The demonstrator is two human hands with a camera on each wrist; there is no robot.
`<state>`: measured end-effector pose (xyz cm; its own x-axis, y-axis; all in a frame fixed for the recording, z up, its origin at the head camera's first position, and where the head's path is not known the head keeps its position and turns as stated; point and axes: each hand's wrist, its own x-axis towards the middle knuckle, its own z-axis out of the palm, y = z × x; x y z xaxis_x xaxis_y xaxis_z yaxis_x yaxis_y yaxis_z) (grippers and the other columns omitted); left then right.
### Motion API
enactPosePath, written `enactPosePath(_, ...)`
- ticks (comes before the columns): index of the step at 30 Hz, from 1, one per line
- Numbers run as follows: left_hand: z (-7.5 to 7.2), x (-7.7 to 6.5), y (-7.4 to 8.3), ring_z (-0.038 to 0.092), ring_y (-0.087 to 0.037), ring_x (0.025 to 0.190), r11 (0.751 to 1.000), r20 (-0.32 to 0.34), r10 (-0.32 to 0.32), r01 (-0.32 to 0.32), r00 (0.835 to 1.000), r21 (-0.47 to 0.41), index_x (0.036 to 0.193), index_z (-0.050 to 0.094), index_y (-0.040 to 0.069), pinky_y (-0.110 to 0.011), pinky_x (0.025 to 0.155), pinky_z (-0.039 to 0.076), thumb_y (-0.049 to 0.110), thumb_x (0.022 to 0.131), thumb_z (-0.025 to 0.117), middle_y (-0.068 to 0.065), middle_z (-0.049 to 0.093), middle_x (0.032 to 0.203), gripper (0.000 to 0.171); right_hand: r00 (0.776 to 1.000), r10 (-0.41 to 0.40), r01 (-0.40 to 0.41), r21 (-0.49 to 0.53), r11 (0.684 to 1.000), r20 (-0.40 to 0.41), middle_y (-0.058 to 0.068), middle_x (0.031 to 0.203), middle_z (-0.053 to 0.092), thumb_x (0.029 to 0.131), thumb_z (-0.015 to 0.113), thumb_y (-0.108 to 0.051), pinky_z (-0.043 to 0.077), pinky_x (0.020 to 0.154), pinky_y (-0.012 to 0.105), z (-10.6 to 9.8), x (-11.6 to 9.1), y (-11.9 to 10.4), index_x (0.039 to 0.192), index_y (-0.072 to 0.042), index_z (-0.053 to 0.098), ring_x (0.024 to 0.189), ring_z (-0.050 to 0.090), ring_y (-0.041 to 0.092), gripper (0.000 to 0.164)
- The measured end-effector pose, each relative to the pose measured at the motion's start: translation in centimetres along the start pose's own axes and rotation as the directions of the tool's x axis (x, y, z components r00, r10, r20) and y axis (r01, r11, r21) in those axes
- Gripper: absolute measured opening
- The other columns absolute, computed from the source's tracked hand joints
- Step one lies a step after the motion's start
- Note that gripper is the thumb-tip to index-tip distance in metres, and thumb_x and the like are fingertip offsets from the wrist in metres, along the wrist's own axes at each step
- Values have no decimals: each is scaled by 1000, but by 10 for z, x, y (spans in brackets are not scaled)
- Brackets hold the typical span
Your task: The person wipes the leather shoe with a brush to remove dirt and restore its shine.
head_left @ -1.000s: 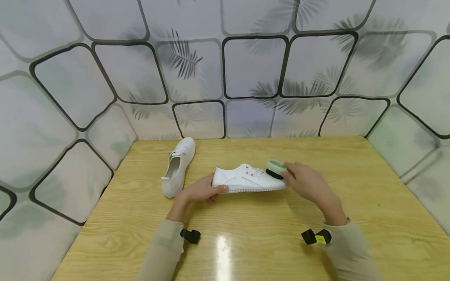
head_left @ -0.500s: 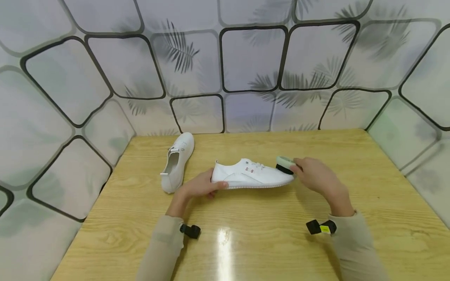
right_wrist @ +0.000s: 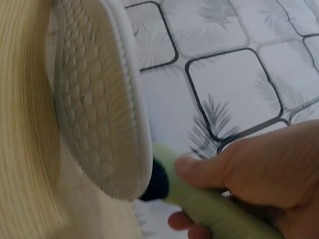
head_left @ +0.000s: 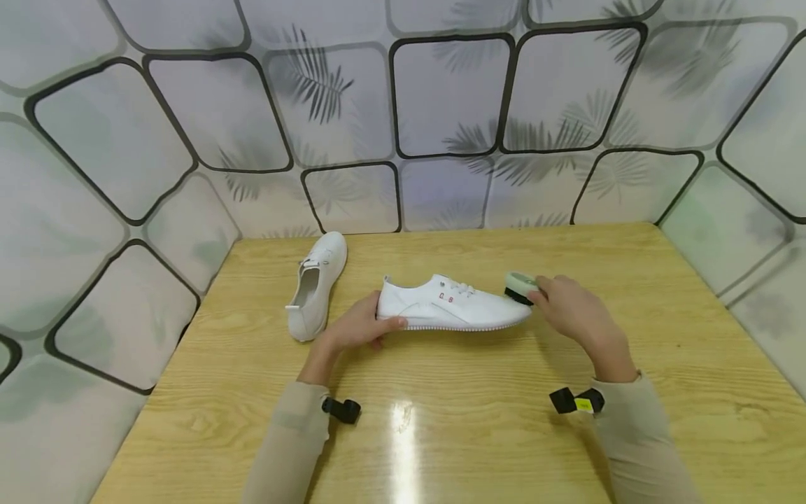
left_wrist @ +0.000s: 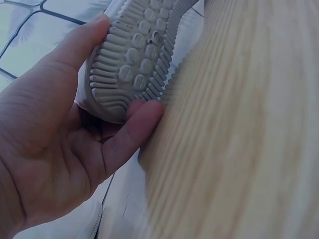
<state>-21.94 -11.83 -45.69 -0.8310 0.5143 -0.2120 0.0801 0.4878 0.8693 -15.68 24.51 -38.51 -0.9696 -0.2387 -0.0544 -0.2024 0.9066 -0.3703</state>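
A white lace-up shoe (head_left: 453, 308) with small red letters on its side is held sideways, toe to the right. My left hand (head_left: 362, 323) grips it at the heel, thumb along the sole edge. In the left wrist view the ridged, studded sole (left_wrist: 134, 55) faces the camera. My right hand (head_left: 576, 308) holds a pale green brush (head_left: 521, 282) by its handle, black bristles down at the shoe's toe. From the right wrist, the dark bristles (right_wrist: 158, 181) meet the upper just behind the toe's sole edge, and the thumb lies along the green handle.
A second white shoe (head_left: 317, 285) stands on the wooden table (head_left: 478, 420) to the left, its toe pointing to the back. A patterned wall covering (head_left: 453, 98) with leaf prints closes off the back and both sides.
The brush in my right hand has slid right along the shoe, from near the laces to the toe tip. My left hand keeps its hold on the heel. The head view has tilted slightly.
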Motion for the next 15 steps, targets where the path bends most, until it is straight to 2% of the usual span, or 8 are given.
enactPosePath(4, 1, 2, 0, 62, -24, 57, 1000, -36, 11, -10, 999, 26, 134, 41, 0, -37, 55, 55, 39, 93, 70, -16, 58, 102, 64, 996, -84, 82, 102, 991, 11, 21, 105, 60, 107, 47, -27, 40, 67, 37, 1, 3, -15, 143, 9, 44, 76, 49, 23, 51)
enactPosePath(6, 2, 3, 1, 62, -24, 55, 999, -47, 22, -20, 999, 34, 134, 41, 1, -38, 55, 55, 41, 93, 70, -16, 58, 105, 64, 995, -102, 99, 127, 987, 19, 23, 112, 60, 106, 48, -29, 42, 70, 39, 1, 5, -22, 147, 7, 39, 80, 52, 24, 55)
enactPosePath(8, 3, 4, 2, 62, -24, 54, 999, -50, 35, -33, 998, 38, 134, 41, 1, -38, 55, 55, 42, 92, 70, -16, 58, 108, 65, 998, -66, 63, 104, 993, 22, 26, 118, 59, 106, 48, -29, 43, 71, 41, 1, 5, -22, 148, 7, 38, 84, 53, 26, 56)
enactPosePath(12, 6, 4, 3, 62, -24, 56, 999, -55, 28, -27, 998, 22, 131, 43, 0, -38, 54, 55, 40, 91, 72, -16, 58, 107, 64, 997, 71, -71, 15, 997, 2, 37, 124, 52, 108, 44, -26, 44, 73, 47, 1, 5, -7, 146, 11, 36, 90, 53, 35, 54)
enactPosePath(15, 8, 4, 3, 62, -23, 55, 1000, -72, 8, -6, 997, 21, 129, 44, 1, -38, 53, 55, 40, 90, 73, -15, 59, 105, 62, 996, 88, -87, 39, 995, -24, 39, 122, 51, 108, 41, -24, 44, 72, 48, 5, 5, -3, 145, 14, 34, 89, 53, 37, 53)
